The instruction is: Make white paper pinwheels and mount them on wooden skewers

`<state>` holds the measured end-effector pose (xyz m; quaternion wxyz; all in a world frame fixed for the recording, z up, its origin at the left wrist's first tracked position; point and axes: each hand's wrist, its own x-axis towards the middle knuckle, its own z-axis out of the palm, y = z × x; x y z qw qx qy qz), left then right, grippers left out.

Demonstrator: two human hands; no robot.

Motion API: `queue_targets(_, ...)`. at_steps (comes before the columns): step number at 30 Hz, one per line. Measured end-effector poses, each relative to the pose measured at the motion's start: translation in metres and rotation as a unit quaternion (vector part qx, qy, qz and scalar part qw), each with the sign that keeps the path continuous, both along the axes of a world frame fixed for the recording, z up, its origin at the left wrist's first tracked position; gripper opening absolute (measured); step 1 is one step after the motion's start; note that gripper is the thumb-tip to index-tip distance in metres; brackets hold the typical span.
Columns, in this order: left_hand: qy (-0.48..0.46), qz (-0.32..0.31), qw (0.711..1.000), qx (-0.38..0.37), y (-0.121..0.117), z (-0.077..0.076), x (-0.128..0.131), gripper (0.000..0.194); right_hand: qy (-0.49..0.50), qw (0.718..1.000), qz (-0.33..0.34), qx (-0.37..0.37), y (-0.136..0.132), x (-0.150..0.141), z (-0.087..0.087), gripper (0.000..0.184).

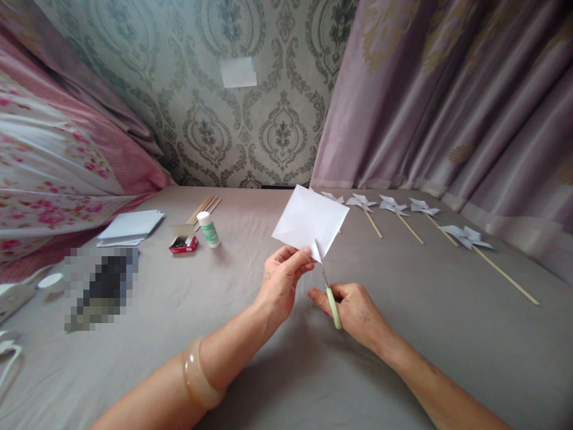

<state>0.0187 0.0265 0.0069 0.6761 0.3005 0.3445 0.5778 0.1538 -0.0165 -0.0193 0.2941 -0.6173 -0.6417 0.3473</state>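
A square sheet of white paper (308, 218) is pinched near its lowest corner by my left hand (286, 275), thumb on top. My right hand (356, 310) grips scissors (333, 307) with pale green handles. One blade of the scissors lies over the paper at that corner, just right of my left thumb; the other blade is mostly hidden behind the sheet. Both hands are raised above the grey cloth, and the paper is tilted up with its face toward me.
Several paper pinwheels on sticks, one a nearer pinwheel (468, 237), lie at the right. Toward the left are a glue stick (209, 229), a small red box (183, 244), wooden sticks (203, 209) and a stack of paper (131, 227). A power strip (14, 300) sits at the left edge.
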Motion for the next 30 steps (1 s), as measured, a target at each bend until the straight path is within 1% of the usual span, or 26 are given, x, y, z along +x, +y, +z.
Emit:
queue_targets(8, -0.011, -0.018, 1.0, -0.002, -0.0057, -0.0024, 0.0047, 0.024, 0.026, 0.999, -0.005, 0.024, -0.0005, -0.0003, 0.0027, 0.053)
queue_targets(19, -0.013, -0.017, 1.0, -0.007, -0.0073, -0.0004, 0.0053, 0.025, 0.008, 0.999, -0.01, 0.04, -0.0012, -0.0001, 0.004, 0.057)
queue_targets(30, -0.013, -0.016, 1.0, -0.013, -0.007, -0.0012, 0.0051, 0.027, -0.003, 0.999, -0.019, 0.043, -0.001, -0.0001, 0.0006, 0.057)
